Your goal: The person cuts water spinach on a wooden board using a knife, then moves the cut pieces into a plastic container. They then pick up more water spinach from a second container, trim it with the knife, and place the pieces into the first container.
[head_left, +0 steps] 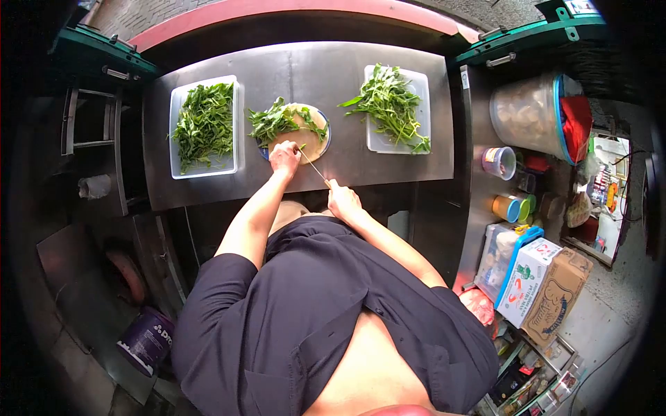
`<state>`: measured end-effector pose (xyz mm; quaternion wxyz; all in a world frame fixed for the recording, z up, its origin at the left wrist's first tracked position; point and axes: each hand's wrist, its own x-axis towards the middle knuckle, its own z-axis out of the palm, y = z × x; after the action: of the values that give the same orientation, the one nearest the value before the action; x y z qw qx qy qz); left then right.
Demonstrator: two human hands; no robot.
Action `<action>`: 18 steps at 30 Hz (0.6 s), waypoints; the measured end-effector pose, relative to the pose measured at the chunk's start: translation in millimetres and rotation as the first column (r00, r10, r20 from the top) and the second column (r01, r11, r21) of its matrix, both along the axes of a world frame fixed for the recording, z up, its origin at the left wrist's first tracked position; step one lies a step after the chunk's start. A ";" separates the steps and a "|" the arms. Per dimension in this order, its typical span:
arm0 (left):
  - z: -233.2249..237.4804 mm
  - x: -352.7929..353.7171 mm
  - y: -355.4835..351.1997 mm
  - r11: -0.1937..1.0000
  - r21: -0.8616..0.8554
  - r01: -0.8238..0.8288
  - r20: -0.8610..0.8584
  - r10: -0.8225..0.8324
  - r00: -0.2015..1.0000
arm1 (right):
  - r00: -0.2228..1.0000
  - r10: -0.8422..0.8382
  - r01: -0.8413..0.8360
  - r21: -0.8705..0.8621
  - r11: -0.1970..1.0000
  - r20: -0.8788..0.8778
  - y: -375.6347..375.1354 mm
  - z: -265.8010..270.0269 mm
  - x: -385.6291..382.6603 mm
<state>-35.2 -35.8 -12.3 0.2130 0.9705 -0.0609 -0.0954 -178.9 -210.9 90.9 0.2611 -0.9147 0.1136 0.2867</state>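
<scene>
On a steel table, a round cutting board with a blue rim carries leafy greens. My left hand is closed on some green stems at the board's near edge. Just right of it, my right hand grips the handle of a knife, whose blade points up and left toward the stems. To the left stands a clear tray filled with cut greens. Another clear tray on the right holds longer greens, some hanging over its rim.
The steel table has a raised pink ledge beyond it. At the right stand a large clear tub, small containers, a blue-lidded box and cartons. A purple bucket is at the lower left.
</scene>
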 end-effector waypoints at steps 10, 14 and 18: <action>-5.9 7.7 1.5 0.999 -0.007 0.040 -0.031 -0.040 0.999 | 0.999 0.046 -0.046 -0.062 0.997 -0.012 0.8 10.8 9.5; -3.4 7.0 1.4 0.999 -0.046 0.011 -0.058 -0.014 0.998 | 0.999 0.051 -0.051 -0.033 0.998 0.004 -0.1 10.3 11.1; -3.4 4.9 1.7 0.999 -0.036 0.005 -0.058 -0.007 0.998 | 0.997 0.057 -0.060 -0.059 0.996 -0.043 4.6 22.5 15.2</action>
<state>-30.3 -34.1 -15.7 0.2318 0.9631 -0.0595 -0.1231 -163.8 -206.3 113.3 0.2226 -0.9189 0.1006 0.3096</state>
